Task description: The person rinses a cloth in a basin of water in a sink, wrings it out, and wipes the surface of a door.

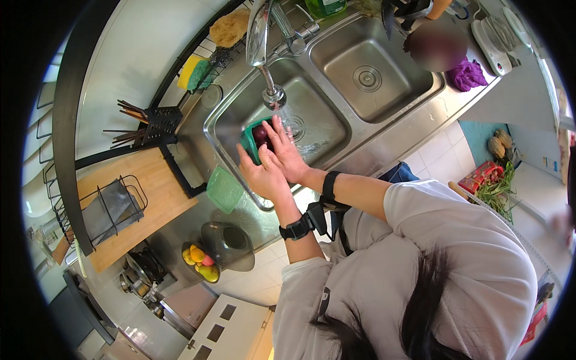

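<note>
A small green plastic container is held tilted over the left sink basin. Dark red round fruit, perhaps plums, show inside it. My left hand grips the container's near side, thumb pointing up along the rim. Across its right side lies my right hand, fingers stretched over the fruit; whether it also grips is hidden. Just above the fingertips hangs the faucet head, with water running down beside my right hand. A translucent green lid rests on the counter left of the basin.
A second basin adjoins on the right. On the left stand a black chopstick holder and a wooden board. A bowl of fruit sits lower left. A yellow-green sponge and purple bag lie around the sink.
</note>
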The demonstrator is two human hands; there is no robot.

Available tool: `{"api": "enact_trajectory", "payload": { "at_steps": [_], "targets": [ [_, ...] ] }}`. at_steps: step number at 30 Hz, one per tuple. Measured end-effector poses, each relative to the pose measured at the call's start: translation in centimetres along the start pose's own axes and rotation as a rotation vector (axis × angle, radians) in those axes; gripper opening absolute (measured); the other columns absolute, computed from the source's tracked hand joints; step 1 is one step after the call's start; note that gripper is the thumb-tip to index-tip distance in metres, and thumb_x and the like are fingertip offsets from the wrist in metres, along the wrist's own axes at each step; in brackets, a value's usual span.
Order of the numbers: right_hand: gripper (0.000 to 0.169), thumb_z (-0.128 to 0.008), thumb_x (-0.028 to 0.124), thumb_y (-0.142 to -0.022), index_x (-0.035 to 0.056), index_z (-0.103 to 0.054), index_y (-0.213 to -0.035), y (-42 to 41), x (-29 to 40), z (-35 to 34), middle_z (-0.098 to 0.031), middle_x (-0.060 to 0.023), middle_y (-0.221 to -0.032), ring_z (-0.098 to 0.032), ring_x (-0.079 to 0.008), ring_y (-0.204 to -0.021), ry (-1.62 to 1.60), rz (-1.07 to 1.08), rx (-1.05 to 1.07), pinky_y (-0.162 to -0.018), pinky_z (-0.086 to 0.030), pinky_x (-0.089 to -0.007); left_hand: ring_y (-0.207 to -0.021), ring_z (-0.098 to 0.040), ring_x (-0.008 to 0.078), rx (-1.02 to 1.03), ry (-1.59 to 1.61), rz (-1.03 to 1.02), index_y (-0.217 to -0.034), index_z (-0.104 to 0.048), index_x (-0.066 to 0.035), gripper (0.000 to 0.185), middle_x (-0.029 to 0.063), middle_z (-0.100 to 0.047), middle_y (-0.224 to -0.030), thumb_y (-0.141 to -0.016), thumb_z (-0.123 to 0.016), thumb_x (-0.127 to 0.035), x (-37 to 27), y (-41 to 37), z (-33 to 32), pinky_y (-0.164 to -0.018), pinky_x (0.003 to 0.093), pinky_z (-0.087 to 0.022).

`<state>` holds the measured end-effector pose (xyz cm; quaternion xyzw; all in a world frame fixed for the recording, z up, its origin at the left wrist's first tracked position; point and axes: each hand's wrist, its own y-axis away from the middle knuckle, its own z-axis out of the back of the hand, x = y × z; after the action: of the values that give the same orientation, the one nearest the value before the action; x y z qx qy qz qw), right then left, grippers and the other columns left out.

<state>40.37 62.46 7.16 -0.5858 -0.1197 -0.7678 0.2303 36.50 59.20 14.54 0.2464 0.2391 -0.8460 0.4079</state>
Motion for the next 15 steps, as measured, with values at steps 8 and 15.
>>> {"api": "enact_trajectory", "payload": {
  "at_steps": [8, 15],
  "targets": [
    [0.07, -0.036, 0.047, -0.096, 0.0099, -0.01, -0.149, -1.4, 3.0, 0.5, 0.001, -0.0215, -0.154, 0.002, -0.0365, -0.143, -0.257, 0.128, -0.035, -0.112, 0.0, -0.0547, -0.109, -0.055, 0.0371, -0.093, -0.006, -0.084, -0.132, -0.048, -0.003, 0.059, 0.0211, -0.055, -0.121, -0.087, -0.06, -0.04, -3.0, -0.2, 2.3, -0.09, 0.0418, -0.045],
    [0.071, -0.035, 0.049, -0.095, 0.0091, -0.01, -0.148, -1.4, 3.3, 1.1, 0.001, -0.0229, -0.154, 0.002, -0.0373, -0.143, -0.284, 0.167, -0.047, -0.112, 0.0, -0.0547, -0.106, -0.057, 0.0356, -0.129, 0.013, -0.109, -0.13, -0.049, -0.002, 0.055, 0.021, -0.056, -0.119, -0.087, -0.06, -0.035, -3.9, 0.3, 2.3, -0.087, 0.0412, -0.046]
  ]
}}
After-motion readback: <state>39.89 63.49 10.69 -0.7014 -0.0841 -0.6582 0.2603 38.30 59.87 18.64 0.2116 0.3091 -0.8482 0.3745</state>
